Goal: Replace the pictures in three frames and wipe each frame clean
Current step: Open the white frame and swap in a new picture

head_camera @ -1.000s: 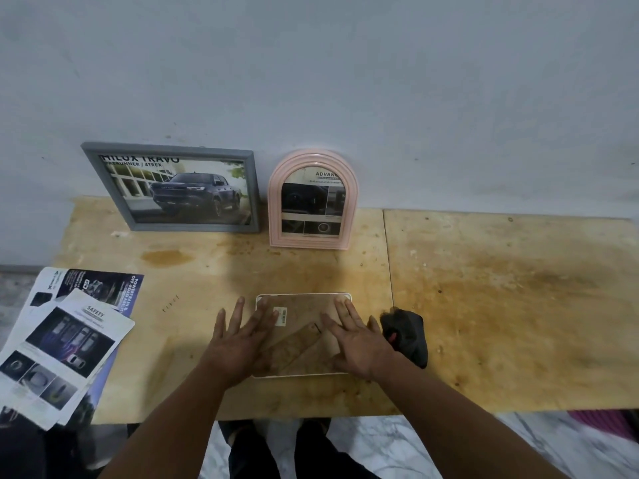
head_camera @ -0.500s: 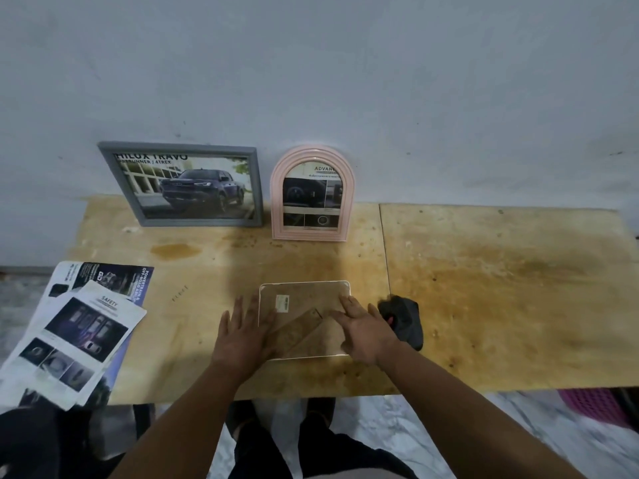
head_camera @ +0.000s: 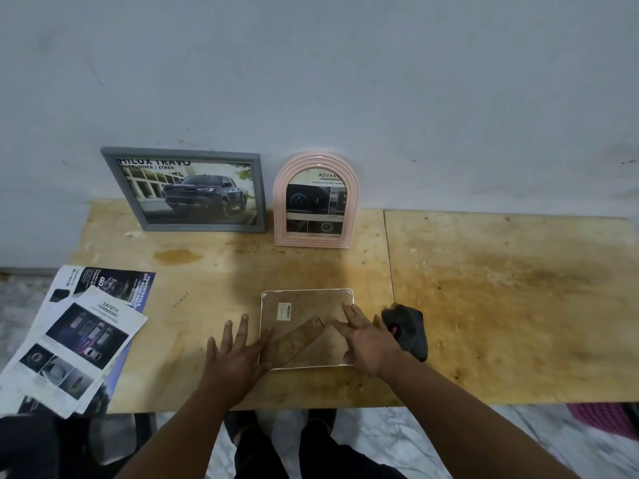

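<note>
Both hands lie flat and open, gripping nothing: the left hand [head_camera: 235,357] rests palm down on the wooden table [head_camera: 501,305] with its fingers spread, its thumb side touching the left edge of the face-down frame [head_camera: 304,305], while the right hand [head_camera: 368,340] presses palm down on the right part of that frame's brown backing. This white-edged frame lies near the front edge of the table, between the two hands, with a small white label on its back and its folded stand [head_camera: 299,340] running diagonally across the near half. A dark cloth [head_camera: 408,328] sits just right of the frame, beside the right hand. At the far side, leaning against the wall, stand a grey rectangular frame [head_camera: 186,191] holding a picture of a dark pickup truck and, just to its right, a pink arched frame [head_camera: 316,198] holding a brochure page. Loose brochure sheets [head_camera: 72,337] lie in a pile at the left end of the table, overhanging its edge. A pink basket [head_camera: 608,418] shows on the floor at the near right
</note>
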`<state>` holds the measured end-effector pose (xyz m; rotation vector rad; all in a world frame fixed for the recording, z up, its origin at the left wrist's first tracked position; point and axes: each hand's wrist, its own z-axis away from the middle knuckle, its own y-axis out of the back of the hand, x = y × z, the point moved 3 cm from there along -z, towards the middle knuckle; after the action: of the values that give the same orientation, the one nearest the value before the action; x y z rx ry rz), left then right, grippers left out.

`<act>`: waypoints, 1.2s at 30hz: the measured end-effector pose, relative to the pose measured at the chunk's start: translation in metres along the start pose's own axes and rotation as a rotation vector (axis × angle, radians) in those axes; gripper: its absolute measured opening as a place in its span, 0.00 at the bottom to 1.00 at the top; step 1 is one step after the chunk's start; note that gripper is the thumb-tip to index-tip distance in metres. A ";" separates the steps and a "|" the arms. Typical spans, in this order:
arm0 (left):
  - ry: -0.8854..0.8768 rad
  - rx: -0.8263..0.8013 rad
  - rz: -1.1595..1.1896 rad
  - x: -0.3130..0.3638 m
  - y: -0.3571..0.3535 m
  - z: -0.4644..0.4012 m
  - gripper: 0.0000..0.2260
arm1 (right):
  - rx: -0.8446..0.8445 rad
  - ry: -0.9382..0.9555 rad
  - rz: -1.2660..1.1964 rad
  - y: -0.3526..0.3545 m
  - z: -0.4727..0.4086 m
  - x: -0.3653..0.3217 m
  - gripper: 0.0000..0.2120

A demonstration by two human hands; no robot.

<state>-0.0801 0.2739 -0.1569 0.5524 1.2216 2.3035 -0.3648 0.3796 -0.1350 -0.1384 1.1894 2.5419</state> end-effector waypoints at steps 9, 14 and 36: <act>0.012 -0.001 -0.011 0.008 0.005 0.001 0.33 | 0.015 -0.002 -0.024 -0.001 0.003 -0.001 0.40; 0.019 -0.011 -0.003 0.013 0.015 0.002 0.33 | 0.010 0.000 -0.024 -0.003 0.002 -0.002 0.40; 0.074 0.009 0.473 0.055 0.015 0.019 0.43 | 0.309 -0.403 -1.193 -0.019 0.040 -0.006 0.07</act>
<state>-0.1173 0.3102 -0.1278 0.8414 1.2378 2.7276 -0.3509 0.4195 -0.1219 -0.1760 0.8937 1.2602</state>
